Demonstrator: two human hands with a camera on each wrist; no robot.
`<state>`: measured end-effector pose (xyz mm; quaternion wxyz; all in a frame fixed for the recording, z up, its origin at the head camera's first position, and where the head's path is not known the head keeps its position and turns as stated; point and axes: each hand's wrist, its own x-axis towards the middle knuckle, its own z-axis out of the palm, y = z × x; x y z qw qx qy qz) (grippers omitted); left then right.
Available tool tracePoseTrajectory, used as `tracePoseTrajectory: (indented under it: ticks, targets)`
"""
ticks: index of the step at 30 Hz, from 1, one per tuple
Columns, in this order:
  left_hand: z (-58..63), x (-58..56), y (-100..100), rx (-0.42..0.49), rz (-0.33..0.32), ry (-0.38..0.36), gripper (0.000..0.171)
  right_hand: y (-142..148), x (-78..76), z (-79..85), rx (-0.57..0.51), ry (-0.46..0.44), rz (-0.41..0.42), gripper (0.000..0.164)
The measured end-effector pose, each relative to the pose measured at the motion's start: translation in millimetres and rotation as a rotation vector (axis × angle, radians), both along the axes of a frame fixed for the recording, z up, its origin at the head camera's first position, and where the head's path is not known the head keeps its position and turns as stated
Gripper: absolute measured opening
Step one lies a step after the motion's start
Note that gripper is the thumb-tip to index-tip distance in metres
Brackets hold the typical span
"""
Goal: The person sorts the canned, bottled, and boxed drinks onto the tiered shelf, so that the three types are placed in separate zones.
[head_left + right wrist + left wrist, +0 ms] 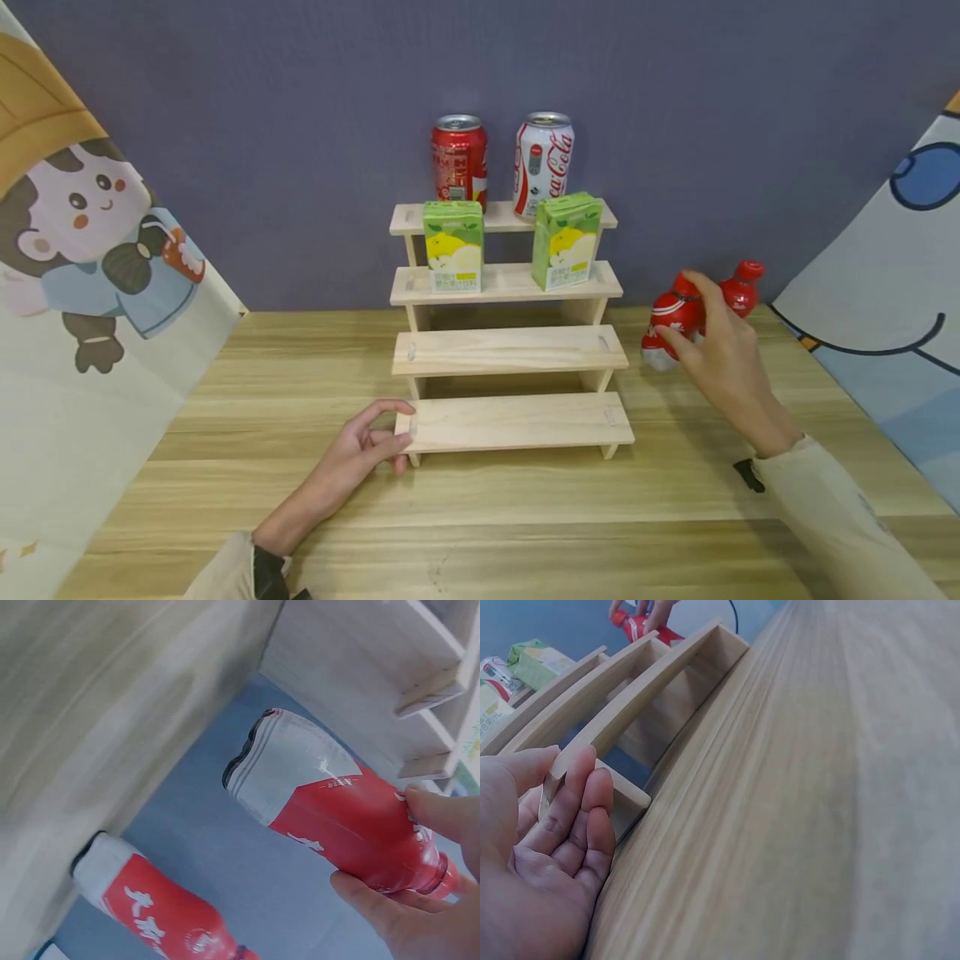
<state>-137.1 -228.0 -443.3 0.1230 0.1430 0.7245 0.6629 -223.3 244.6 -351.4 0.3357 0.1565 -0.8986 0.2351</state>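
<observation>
My right hand grips a red-capped bottle with a red and white label, thumb on one side and fingers on the other. In the right wrist view the bottle's base is off the table and the bottle is tilted. A second, similar bottle stands on the table beside it. My left hand pinches the left end of the lowest step of a wooden tiered display stand, thumb above and fingers curled at the edge.
On the stand's top step are a red can and a white Coca-Cola can. Two green juice boxes, a left one and a right one, occupy the step below. A dark wall rises behind; printed panels flank the table.
</observation>
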Motion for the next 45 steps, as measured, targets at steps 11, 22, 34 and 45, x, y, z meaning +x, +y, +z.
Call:
tracePoseTrajectory:
  ticks: [11, 22, 34, 45]
  targets:
    - [0.8, -1.1, 2.0, -0.001, 0.014, -0.006, 0.041, -7.9, 17.8, 21.2, 0.006, 0.061, 0.004, 0.088]
    - [1.4, -0.3, -0.4, 0.001, 0.006, -0.009, 0.042, -24.6, 34.3, 38.8, 0.019, 0.128, 0.036, 0.089]
    - [0.5, -0.6, -0.4, 0.017, -0.004, -0.019, 0.043, -43.5, 38.4, 48.3, 0.037, 0.216, 0.081, 0.089]
    - [1.5, -0.7, 0.4, 0.012, 0.015, -0.043, 0.044, -68.8, 39.6, 54.1, 0.007, 0.197, 0.191, 0.088]
